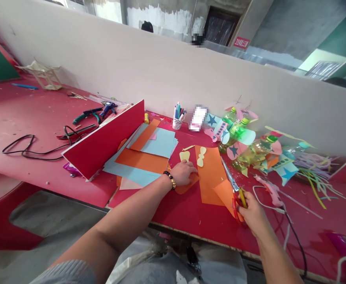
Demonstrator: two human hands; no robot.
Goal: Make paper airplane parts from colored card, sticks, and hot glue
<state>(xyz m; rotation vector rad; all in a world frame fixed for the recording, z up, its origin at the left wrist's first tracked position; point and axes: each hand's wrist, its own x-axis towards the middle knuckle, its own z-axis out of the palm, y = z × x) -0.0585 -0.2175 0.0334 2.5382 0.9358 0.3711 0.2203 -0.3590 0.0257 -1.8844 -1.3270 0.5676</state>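
My left hand (185,173), with a beaded bracelet at the wrist, rests palm down over a cut orange paper piece (187,186); its fingers are slightly bent and partly spread. My right hand (252,211) is closed round the red and yellow handles of a pair of scissors (234,184), whose blades point away from me. Between the hands lies an orange paper sheet (210,181), and a folded or loose orange flap (224,195) sits by the scissors. Small pale yellow cutouts (201,156) lie just beyond my left hand.
Blue and orange paper sheets (158,144) are stacked left, beside a red divider (110,138). Decorated plastic bottles (255,152) stand back right, near a pink glue gun (270,190) with its cord. A pen cup (177,123) is at the back. Pliers (87,116) lie beyond the divider.
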